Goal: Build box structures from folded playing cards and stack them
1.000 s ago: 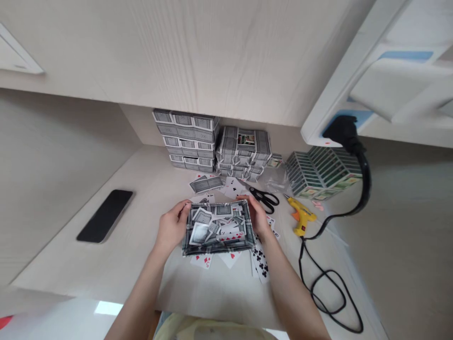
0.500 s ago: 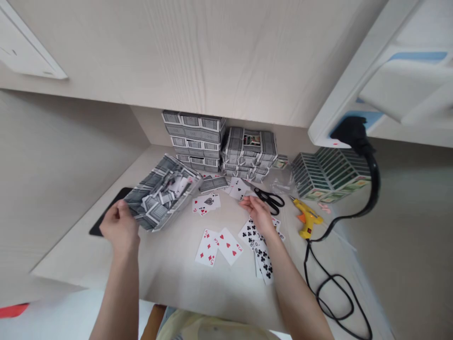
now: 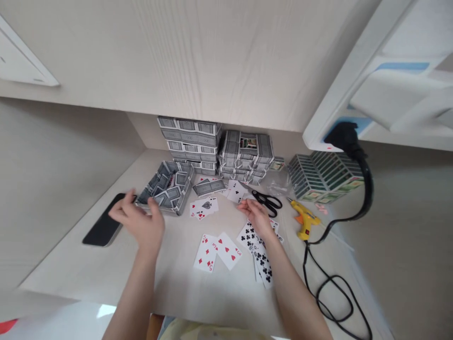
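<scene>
My left hand (image 3: 141, 222) hovers just in front of a box made of playing cards (image 3: 182, 200), its fingers spread and empty. The box stands open on the desk with grey patterned card backs outward; loose pieces inside are hard to make out. Below the hand lies a black phone (image 3: 104, 224). Over the right side of the desk is my right hand (image 3: 257, 217), fingers loosely bent, with no object visible in them. It is beside black-handled scissors (image 3: 271, 202) and above fanned club cards (image 3: 262, 262). Face-up red cards (image 3: 206, 252) lie between my hands.
Stacked card boxes (image 3: 191, 137) and another card structure (image 3: 247, 151) stand against the back wall. To the right are green-edged card packs (image 3: 322, 174), a yellow glue gun (image 3: 305, 219) and its looping black cord (image 3: 339, 278). A shelf panel (image 3: 212, 61) overhangs the back.
The tilted card box has been set down on the desk and let go by my left hand, which moved right and opened. My right hand stays nearly in place.
</scene>
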Tool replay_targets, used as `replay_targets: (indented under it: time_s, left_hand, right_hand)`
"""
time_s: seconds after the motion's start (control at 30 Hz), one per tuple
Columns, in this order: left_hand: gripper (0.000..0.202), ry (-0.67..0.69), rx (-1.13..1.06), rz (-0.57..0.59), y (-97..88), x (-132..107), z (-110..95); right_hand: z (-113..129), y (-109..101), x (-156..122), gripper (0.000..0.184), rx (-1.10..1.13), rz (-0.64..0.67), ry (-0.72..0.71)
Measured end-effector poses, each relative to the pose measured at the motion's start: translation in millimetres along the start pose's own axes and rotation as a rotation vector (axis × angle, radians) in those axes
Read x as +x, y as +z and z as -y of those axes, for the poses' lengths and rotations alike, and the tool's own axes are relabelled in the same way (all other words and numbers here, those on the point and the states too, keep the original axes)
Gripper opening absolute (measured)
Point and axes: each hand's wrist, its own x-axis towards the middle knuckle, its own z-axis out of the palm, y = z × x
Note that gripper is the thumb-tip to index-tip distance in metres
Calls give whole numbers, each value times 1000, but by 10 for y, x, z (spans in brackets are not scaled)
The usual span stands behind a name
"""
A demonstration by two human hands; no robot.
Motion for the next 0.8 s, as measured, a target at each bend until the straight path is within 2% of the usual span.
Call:
replay_targets:
  time_s: [0.03, 0.07, 0.1, 0.13, 0.2, 0.27, 0.33, 0.43, 0.53, 0.67, 0.8]
  left_hand:
    - [47, 96, 19, 29, 21, -66, -109]
    - [34, 209, 20, 154, 63, -132, -203]
    - [26, 318, 6, 333, 128, -194, -278]
    - [25, 377, -7, 484, 213, -249, -331]
    - [29, 360, 46, 621, 425, -322, -375]
    - [36, 263, 156, 678, 652, -344, -358]
    - [45, 251, 236, 755, 840, -330, -314]
    - [59, 259, 280, 731, 978, -300, -254]
    - [58, 245, 194, 664, 916, -289, -244]
    - [52, 282, -77, 475, 555, -158, -369]
    - [47, 405, -177, 108, 96, 196, -575]
  right_hand:
    - [0, -1, 2, 16, -4, 2, 5]
    - [0, -1, 4, 16, -9, 3, 10]
    - [2, 0, 4, 16, -12, 2, 12]
    - [5, 2, 3, 17, -13, 1, 13]
    - [12, 8, -2, 17, -9, 0, 12]
    - [18, 16, -9, 17, -4, -4, 10]
    - [22, 25, -13, 17, -3, -5, 10]
    - [23, 35, -13, 18, -6, -2, 6]
    - [26, 35, -7, 19, -7, 6, 5]
    - [33, 27, -1, 19, -8, 20, 18]
    - [33, 23, 4, 18, -21, 14, 21]
